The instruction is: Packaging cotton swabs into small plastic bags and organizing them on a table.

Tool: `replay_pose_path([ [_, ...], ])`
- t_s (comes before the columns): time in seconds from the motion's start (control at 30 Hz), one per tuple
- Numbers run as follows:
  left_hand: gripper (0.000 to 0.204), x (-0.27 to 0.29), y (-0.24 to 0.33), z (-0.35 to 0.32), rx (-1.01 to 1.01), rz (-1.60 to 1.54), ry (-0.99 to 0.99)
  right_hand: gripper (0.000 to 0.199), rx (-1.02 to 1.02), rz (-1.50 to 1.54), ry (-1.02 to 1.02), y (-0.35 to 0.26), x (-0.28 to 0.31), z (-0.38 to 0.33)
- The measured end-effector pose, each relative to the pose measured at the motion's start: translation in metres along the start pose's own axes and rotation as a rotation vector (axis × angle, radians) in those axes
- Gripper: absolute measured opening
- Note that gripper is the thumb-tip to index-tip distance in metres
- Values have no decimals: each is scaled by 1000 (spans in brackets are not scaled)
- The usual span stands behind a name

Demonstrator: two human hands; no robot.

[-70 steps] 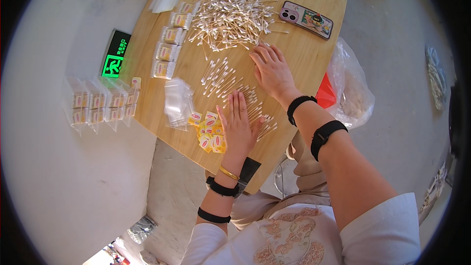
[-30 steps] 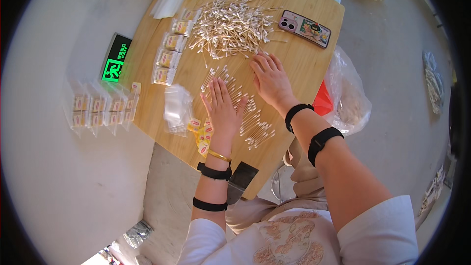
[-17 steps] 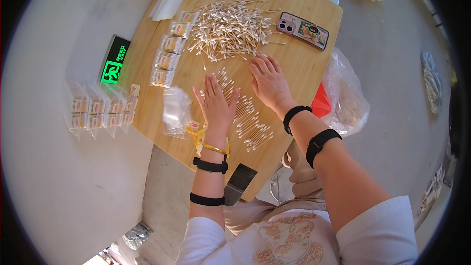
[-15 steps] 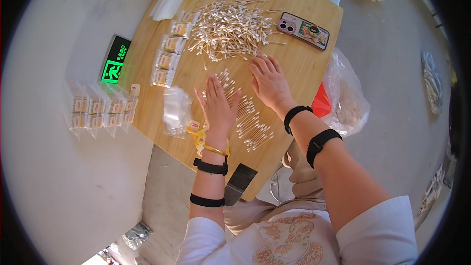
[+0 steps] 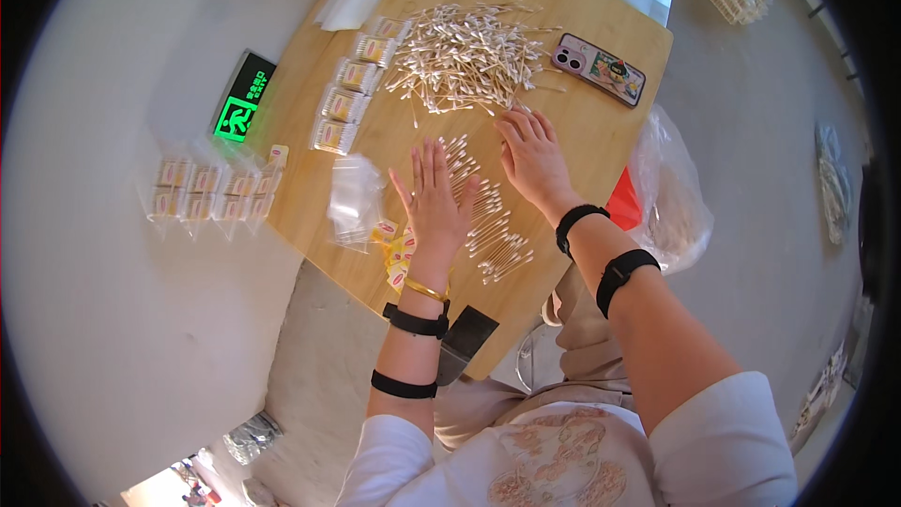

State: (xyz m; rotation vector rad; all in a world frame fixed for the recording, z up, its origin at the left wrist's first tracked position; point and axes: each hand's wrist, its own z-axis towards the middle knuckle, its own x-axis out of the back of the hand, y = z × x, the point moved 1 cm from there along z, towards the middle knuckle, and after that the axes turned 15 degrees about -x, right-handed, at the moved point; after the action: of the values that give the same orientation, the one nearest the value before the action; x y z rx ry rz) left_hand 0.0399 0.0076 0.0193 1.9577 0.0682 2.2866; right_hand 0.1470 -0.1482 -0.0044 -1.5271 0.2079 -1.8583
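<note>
My left hand [image 5: 434, 207] is open, with fingers stretched out and the thumb apart, along the left side of a slanting band of cotton swabs [image 5: 489, 208]. Part of that band is hidden behind the hand. At the lower right edge of a big loose heap of cotton swabs [image 5: 469, 52], my right hand [image 5: 535, 155] reaches forward with its fingers extended down to the wood. Its fingertips touch or nearly touch the nearest swabs, and nothing shows held in it. Yellow and white labels [image 5: 398, 263] lie by my left wrist.
A row of filled swab packs [image 5: 345, 107] runs along the table [image 5: 582, 145] at left, near clear bags [image 5: 355, 197]. A phone [image 5: 599, 69] lies at far right. More packs [image 5: 211, 190] stand beyond the left edge, below a green exit sign [image 5: 242, 99]. A plastic bag [image 5: 671, 211] hangs right.
The whole view has shifted, so the table and its things sit further right. My left hand's fingers have spread slightly away from the swab band; my right hand stays at the heap's edge.
</note>
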Motion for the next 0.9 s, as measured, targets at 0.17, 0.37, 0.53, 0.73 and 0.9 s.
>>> replay_pose_path([
  [0.17,77,6,-23,-18,373,-663,319,30,47,86,12,4,3,3],
  [0.37,87,7,-35,-27,539,-1358,725,26,-58,202,144,18,4,6],
  [0.53,87,-20,-58,-30,538,-1342,762,25,-242,610,-202,-22,8,12],
  [0.73,83,-33,-47,-21,481,-1164,736,30,-242,745,-331,-39,-19,20],
  [0.9,78,-28,-26,-9,415,-957,658,33,-51,699,-280,-35,-36,24],
])
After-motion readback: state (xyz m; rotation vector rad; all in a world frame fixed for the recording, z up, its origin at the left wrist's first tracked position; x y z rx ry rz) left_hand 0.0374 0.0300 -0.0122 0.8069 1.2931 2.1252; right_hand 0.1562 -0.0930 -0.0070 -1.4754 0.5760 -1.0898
